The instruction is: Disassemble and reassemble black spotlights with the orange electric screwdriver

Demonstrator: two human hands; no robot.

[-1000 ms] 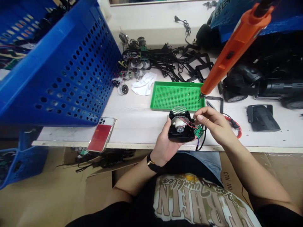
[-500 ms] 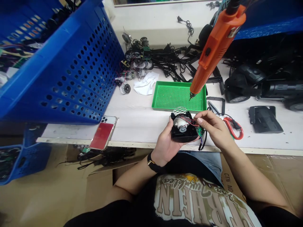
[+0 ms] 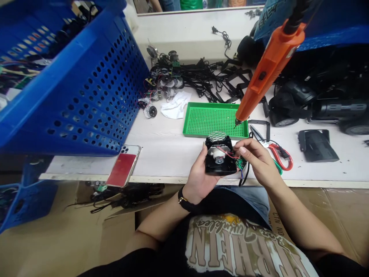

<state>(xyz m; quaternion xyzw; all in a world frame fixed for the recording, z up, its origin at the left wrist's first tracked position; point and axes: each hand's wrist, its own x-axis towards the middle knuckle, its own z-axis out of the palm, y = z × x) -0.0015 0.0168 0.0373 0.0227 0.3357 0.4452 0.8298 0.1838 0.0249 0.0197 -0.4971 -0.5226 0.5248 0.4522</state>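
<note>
My left hand (image 3: pixel 198 173) holds a black plastic housing (image 3: pixel 217 166) from below, its palm under the housing and its thumb along the near side. A small white motor (image 3: pixel 217 153) with a clear faceted lens (image 3: pixel 217 135) at the far end is mounted in that housing. My right hand (image 3: pixel 256 161) pinches a small green circuit board (image 3: pixel 240 163) between finger and thumb, right next to the housing. Thin red and black wires run from the board to the motor. Above the far edge of the housing, an orange electric screwdriver (image 3: pixel 266 73) hangs with its tip over a green perforated tray (image 3: pixel 215 120), touching neither hand.
A large blue perforated crate (image 3: pixel 86 92) tilts over the left side of the white bench (image 3: pixel 161 163). A phone (image 3: pixel 123 165) lies near the bench edge. Red-handled pliers (image 3: pixel 281 157), black cables (image 3: pixel 201 75), a white cloth (image 3: pixel 175 105) and black vehicle-like housings (image 3: pixel 317 104) lie further off.
The housing and both hands have shifted slightly lower in view. The orange screwdriver swung a little, and my right hand stays on the green board.
</note>
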